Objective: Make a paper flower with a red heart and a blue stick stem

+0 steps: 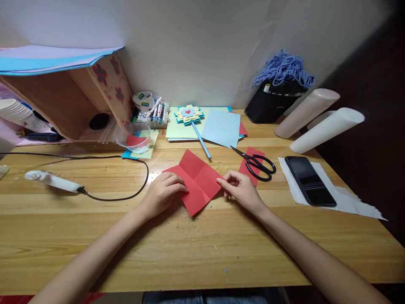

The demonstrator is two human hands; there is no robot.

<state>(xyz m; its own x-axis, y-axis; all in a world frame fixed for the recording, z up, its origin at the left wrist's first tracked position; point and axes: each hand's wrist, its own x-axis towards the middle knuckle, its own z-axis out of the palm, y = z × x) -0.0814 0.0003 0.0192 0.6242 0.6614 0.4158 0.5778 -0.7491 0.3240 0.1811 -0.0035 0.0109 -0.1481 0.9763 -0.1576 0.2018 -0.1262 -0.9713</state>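
Observation:
A creased sheet of red paper (198,181) lies turned like a diamond between my hands, with fold lines crossing at its middle. My left hand (166,191) is closed on its left corner, the fingers curled over the paper. At the right corner, my right hand (238,189) pinches the edge between thumb and fingers. Black scissors (253,160) rest on a smaller red strip (252,164) just beyond my right hand. Behind the sheet is a paper flower (189,114) on a blue stem, beside a light blue sheet (222,127).
A glue gun (60,181) with a looping black cable is at the left. Behind it stand a cardboard box (72,101), a clear bowl (134,139) and markers (158,112). A phone (310,180), two white rolls and a black holder (270,101) with blue yarn are at the right.

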